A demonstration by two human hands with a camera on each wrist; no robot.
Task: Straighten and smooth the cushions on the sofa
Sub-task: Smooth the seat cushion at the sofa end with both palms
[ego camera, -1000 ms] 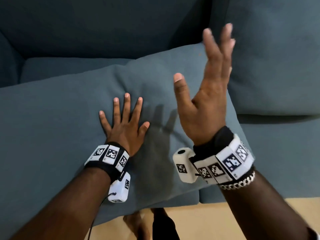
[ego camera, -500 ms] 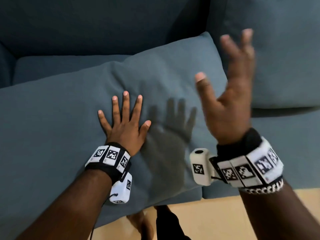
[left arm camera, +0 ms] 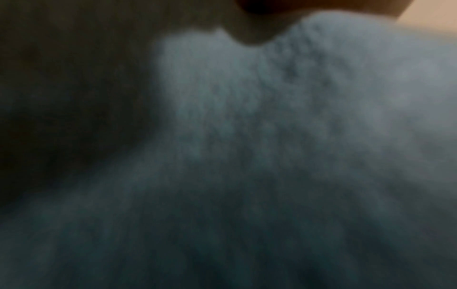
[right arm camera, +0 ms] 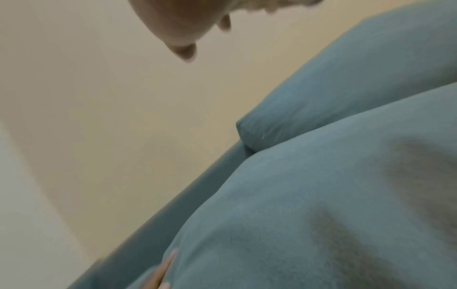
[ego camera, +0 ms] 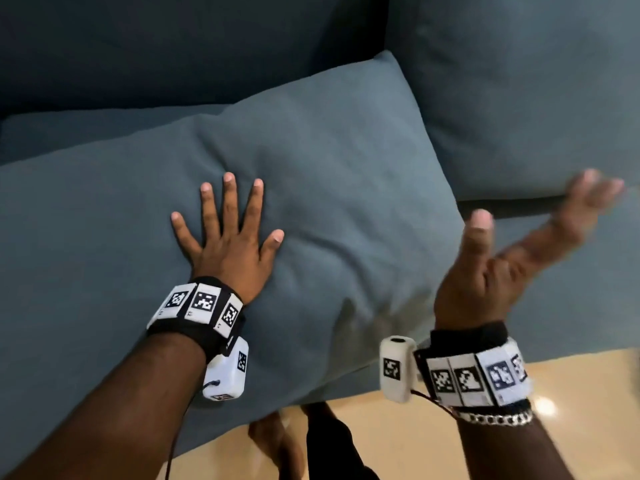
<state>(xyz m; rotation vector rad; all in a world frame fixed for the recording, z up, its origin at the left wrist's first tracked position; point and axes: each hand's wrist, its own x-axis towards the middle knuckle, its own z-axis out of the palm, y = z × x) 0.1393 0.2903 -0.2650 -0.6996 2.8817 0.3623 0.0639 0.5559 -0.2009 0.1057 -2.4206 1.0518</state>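
Observation:
A large blue-grey cushion [ego camera: 339, 188] lies flat across the sofa seat, its near edge overhanging the front. My left hand [ego camera: 228, 230] presses flat on its middle with fingers spread. My right hand [ego camera: 526, 251] hangs in the air off the cushion's right edge, blurred, fingers straight, holding nothing. The left wrist view shows only blurred cushion fabric [left arm camera: 272, 136]. In the right wrist view the cushion [right arm camera: 333, 205] fills the lower right, with creases in it.
A second blue cushion [ego camera: 536, 91] leans against the backrest at the right. The dark sofa back [ego camera: 173, 46] runs behind. The right seat cushion [ego camera: 588, 289] lies under my right hand. Tan floor [ego camera: 415, 438] and my bare foot [ego camera: 273, 441] show below.
My right hand has swung from above the cushion's middle out to the right and lower. The left hand has stayed pressed flat on the cushion.

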